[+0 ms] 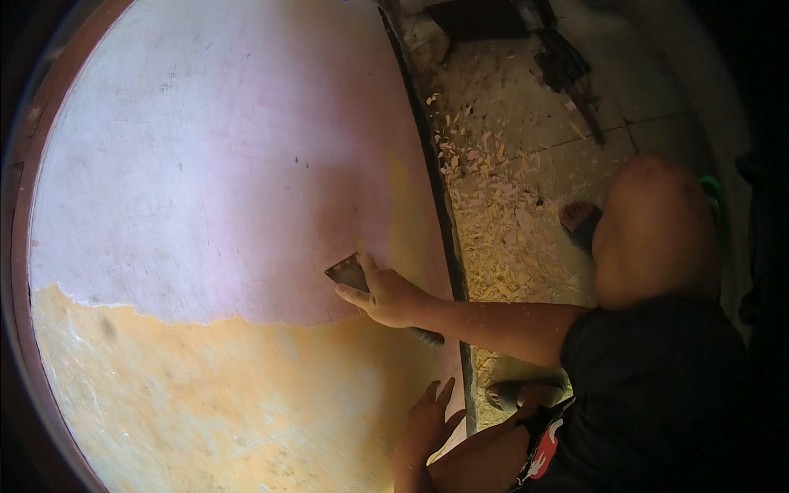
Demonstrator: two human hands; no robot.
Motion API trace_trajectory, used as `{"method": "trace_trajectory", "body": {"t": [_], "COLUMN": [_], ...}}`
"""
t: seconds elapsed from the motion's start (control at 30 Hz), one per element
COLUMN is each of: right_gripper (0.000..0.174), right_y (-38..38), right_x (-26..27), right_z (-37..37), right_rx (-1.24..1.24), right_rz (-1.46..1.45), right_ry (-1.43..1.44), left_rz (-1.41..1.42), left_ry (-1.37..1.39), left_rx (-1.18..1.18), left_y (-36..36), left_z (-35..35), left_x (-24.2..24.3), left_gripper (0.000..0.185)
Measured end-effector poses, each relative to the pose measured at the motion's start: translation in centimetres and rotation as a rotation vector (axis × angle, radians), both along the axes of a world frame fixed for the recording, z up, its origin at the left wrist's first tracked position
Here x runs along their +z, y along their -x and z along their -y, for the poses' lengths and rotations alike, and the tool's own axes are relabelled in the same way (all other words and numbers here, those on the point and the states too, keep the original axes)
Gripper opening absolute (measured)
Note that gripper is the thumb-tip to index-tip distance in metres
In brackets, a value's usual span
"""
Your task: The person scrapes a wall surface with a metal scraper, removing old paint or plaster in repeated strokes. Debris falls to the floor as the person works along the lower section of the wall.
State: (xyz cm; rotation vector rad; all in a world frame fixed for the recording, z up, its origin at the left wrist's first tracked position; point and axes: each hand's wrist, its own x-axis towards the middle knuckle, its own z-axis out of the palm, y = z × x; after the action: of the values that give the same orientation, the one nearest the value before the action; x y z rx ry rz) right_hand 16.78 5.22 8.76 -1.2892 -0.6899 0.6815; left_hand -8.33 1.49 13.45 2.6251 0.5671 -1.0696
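My right hand (391,297) is closed around a scraper with a flat, dark, wide blade (348,271). The blade lies against a painted wall (259,154), close to a ragged edge between whitish-pink paint and a bare yellow-orange patch (216,382). Below my right wrist shows a dark rounded end (427,336), in line with the blade, perhaps the scraper's handle. My left hand (429,416) is lower in the view, in front of the wall near its base, fingers spread and holding nothing that shows. Whether it touches the wall I cannot tell.
Paint flakes (511,234) litter the tiled floor (666,132) along the wall's dark base edge (431,166). My bent knee (653,228) and sandalled feet are close by. A dark object (481,18) and a long dark item (567,68) lie farther up the floor.
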Motion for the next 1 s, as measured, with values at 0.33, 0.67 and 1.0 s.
{"method": "trace_trajectory", "body": {"t": [0.33,0.67,1.0], "right_gripper": [0.078,0.083,0.077], "right_y": [-1.5,-1.4,-2.2], "right_x": [0.3,0.2,-0.6], "right_z": [-0.3,0.3,0.0], "right_rx": [0.073,0.201,0.106], "right_rz": [-0.078,-0.213,-0.19], "right_ry": [0.008,-0.007,0.059], "left_rz": [-0.036,-0.058,-0.012], "left_ry": [-0.008,0.023,0.043], "left_rx": [-0.019,0.026,0.046], "left_y": [-0.2,-0.7,-0.1], "left_z": [0.0,0.0,0.3], "left_x": [-0.7,-1.6,-2.0], "left_gripper": [0.073,0.071,0.07]}}
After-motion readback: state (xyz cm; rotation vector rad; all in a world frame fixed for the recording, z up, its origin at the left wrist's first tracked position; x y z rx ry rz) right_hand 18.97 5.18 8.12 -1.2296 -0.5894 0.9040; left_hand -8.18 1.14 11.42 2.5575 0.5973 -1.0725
